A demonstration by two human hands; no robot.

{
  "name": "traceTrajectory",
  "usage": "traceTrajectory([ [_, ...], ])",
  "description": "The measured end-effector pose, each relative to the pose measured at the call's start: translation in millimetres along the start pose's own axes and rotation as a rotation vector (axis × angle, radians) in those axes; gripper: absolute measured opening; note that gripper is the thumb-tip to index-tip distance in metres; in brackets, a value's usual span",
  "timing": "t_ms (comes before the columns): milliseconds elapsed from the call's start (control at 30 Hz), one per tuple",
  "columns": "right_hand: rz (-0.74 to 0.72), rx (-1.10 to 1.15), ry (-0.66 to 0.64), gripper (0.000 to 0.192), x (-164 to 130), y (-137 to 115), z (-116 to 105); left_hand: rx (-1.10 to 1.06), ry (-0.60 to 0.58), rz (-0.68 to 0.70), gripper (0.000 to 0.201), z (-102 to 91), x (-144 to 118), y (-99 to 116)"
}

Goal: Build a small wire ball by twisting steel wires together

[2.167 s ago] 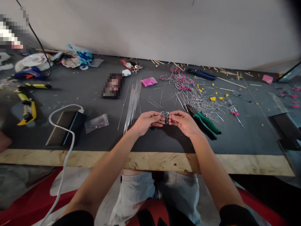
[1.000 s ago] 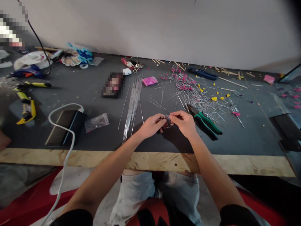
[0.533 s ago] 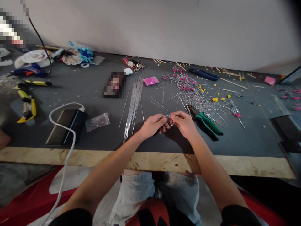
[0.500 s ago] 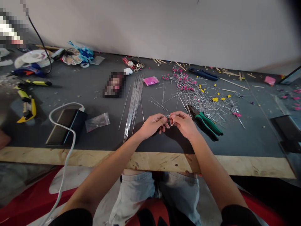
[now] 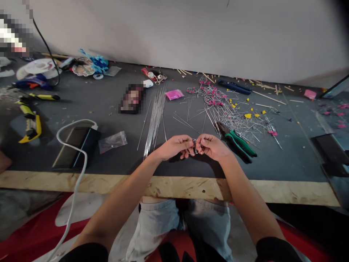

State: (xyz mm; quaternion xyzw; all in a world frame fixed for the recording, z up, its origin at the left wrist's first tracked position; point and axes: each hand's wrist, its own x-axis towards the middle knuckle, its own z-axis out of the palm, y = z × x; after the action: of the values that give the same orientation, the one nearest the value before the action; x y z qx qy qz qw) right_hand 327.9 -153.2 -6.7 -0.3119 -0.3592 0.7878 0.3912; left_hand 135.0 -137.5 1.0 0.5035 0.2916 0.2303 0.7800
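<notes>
Between my two hands is a small piece of bent wire (image 5: 195,146), curved into loops. My left hand (image 5: 177,146) pinches its left side with thumb and fingers. On the other side, the thumb and forefinger of my right hand (image 5: 213,146) grip it too. Fingers cover parts of the wire, so its full shape is hidden. Green-handled pliers (image 5: 238,145) lie just right of my right hand. A bundle of straight wires (image 5: 155,122) lies beyond my left hand, to its left.
Bent wire pieces with pink beads (image 5: 214,96) pile up behind the pliers. A pink packet (image 5: 175,95), a clear plastic bag (image 5: 113,142) and a power bank (image 5: 76,147) with a white cable lie leftward. A yellow cutter (image 5: 33,129) is far left. Wood (image 5: 185,187) edges the table's front.
Both hands have come slightly nearer to the table's front edge with the bent wire. The wire loops have turned and show more openly between the fingers.
</notes>
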Motion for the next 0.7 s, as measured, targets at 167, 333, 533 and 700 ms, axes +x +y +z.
traceTrajectory([
  [167, 0.003, 0.015, 0.019, 0.022, 2.2, 3.3, 1.1, 0.013, -0.038, -0.040, 0.028, -2.3, -2.1, 2.3],
  [333, 0.005, 0.010, 0.002, 0.025, 1.9, 4.9, 3.3, 0.034, -0.057, -0.051, 0.027, -1.1, -4.1, 6.0],
  [533, 0.042, -0.001, -0.006, 0.031, 1.9, 5.2, 3.8, 0.049, -0.069, -0.051, 0.027, -1.0, -5.1, 7.8],
  [700, 0.124, 0.016, -0.054, 0.033, 2.2, 4.5, 3.7, 0.108, -0.068, -0.039, 0.026, -1.3, -5.0, 8.4],
])
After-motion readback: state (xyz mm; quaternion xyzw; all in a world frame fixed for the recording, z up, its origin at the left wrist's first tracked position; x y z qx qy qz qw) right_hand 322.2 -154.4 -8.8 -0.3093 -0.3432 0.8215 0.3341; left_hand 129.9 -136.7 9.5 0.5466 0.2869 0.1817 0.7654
